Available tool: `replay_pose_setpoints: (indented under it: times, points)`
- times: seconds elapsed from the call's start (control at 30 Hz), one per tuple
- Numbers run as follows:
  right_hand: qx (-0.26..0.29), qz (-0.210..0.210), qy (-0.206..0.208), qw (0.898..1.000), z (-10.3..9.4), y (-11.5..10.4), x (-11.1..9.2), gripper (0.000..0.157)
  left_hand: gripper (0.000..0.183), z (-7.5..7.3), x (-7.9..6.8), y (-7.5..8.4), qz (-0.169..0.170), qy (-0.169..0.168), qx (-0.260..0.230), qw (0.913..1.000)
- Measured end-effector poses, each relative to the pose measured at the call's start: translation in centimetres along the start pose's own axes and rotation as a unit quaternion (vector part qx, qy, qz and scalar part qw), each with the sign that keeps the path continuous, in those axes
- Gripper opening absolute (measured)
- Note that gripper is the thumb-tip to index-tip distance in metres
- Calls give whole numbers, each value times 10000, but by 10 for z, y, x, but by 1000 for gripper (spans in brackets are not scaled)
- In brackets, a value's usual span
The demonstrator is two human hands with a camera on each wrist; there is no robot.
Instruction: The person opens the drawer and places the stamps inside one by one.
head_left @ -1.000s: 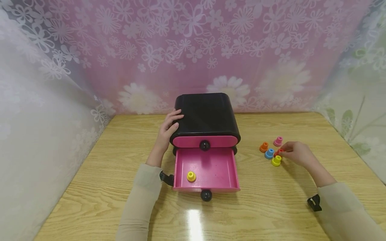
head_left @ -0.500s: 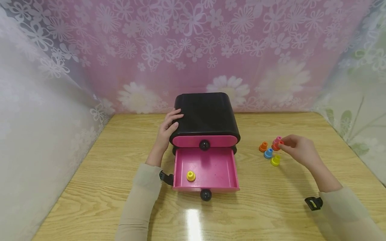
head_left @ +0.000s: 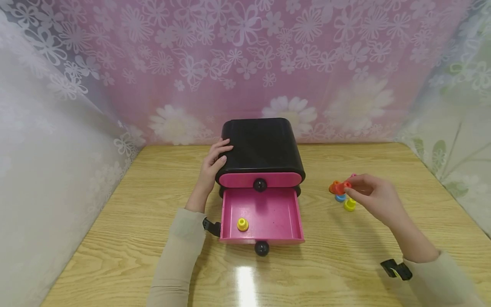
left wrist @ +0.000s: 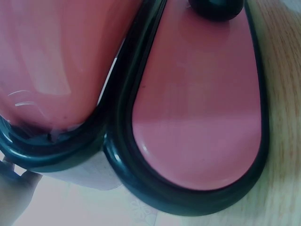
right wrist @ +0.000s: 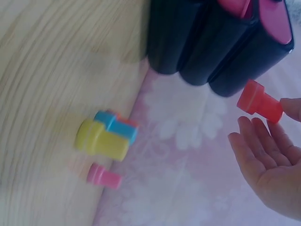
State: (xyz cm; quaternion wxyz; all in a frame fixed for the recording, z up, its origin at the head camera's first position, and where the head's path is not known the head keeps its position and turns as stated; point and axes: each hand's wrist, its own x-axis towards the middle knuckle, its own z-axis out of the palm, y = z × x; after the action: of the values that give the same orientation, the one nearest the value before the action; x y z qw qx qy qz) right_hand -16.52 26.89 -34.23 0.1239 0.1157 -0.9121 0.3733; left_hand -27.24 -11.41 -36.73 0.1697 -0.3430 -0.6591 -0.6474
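Observation:
My right hand pinches a red toy stamp between thumb and fingertips, raised above the table; the right wrist view shows the red stamp tilted. My left hand rests on the left side of a black cabinet, fingers over its top edge. A pink drawer stands pulled out, with a yellow stamp inside at front left. Beneath and around my right hand are an orange stamp, a blue stamp, another yellow stamp and a partly hidden pink stamp.
The cabinet's upper drawer is closed, with a black round knob. Another knob juts from the pulled-out drawer. All this stands on a wooden table. Behind it hangs a pink flowered cloth.
My right hand has lifted the red stamp from among the other stamps and moved it slightly left, now in front of the orange and blue ones. My left hand has stayed put.

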Motion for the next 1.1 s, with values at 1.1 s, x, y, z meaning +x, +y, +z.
replay_pose_setpoints:
  times: [1.1]
  points:
    - [1353, -571, -760, 9862, 63, -74, -6, 20, 31, 9, 0, 34, -60, -31, 50, 10000]
